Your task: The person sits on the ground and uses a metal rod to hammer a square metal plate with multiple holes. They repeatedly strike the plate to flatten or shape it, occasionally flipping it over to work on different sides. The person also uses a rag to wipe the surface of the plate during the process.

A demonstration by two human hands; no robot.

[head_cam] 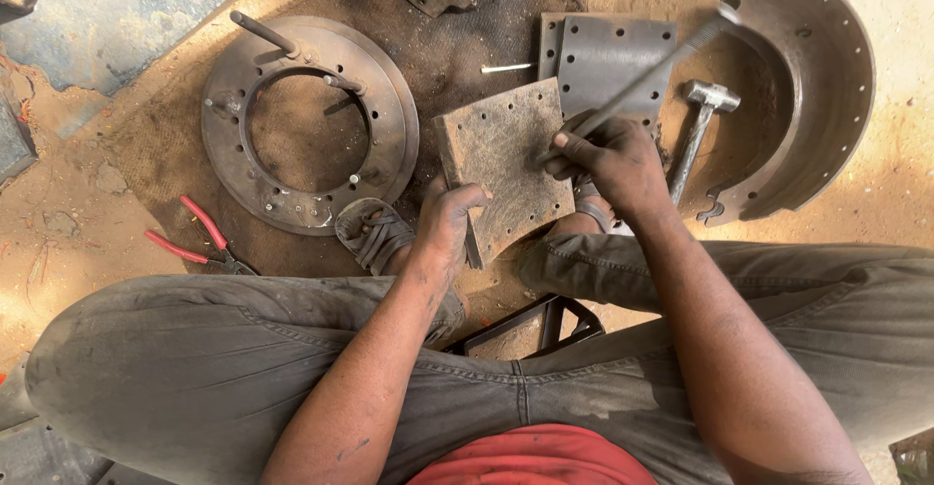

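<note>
Fingers (465,196) of the left hand (443,227) are clenched on the lower left edge of one drilled brake lining (506,159), which stands tilted between the person's two sandalled feet. Fingers of the right hand (611,159) are clenched around one long metal rod (650,74), whose lower end rests against the lining face and whose upper end points toward the upper right.

Items on the dirt floor (117,144), by count:
- One ring-shaped plate (224,144) with perimeter holes, left of the lining.
- One second flat lining (608,52), behind the held one.
- One curved brake shoe (827,86), far right.
- One hammer (699,125), between the right hand and the shoe.
- One pair of red-handled pliers (199,242), well apart at left.
- One small pin (506,68), just beyond the held lining.
</note>
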